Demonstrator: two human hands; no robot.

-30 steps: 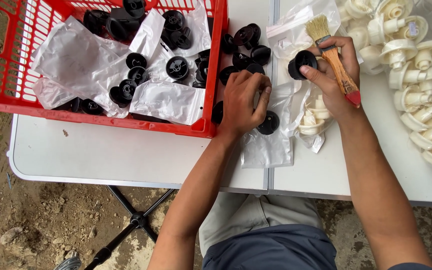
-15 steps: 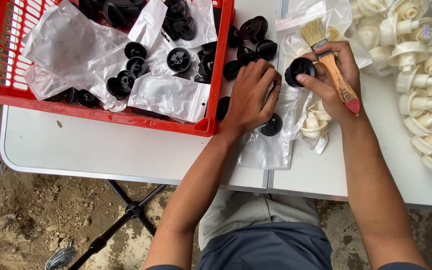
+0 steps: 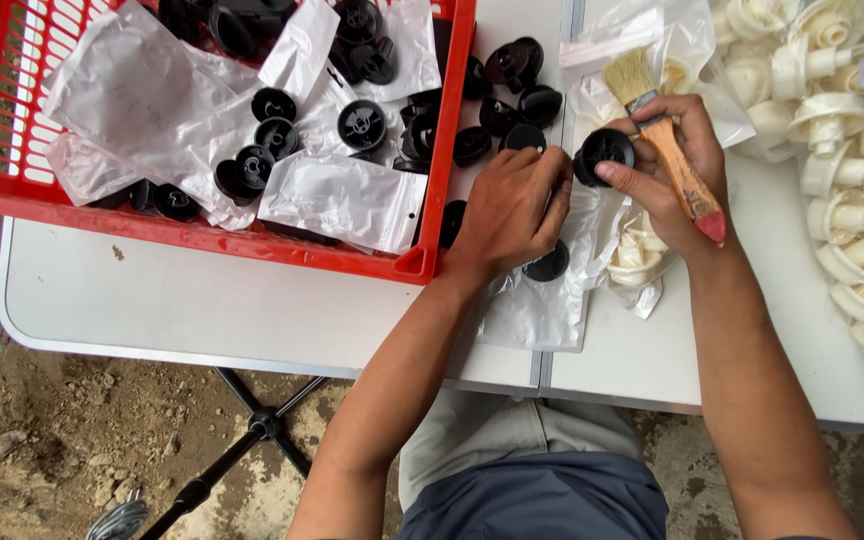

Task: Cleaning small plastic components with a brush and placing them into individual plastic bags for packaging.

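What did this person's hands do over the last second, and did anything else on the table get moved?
The left hand lifted off the loose black round knobs on the white table and moved up towards the black round knob pinched in the right hand. The right hand kept that knob and the wooden-handled paintbrush. The red plastic crate and cream plastic parts stayed put.

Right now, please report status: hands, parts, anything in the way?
Right hand grips brush and black knob. Left hand down on loose knobs. Red crate beside left hand.
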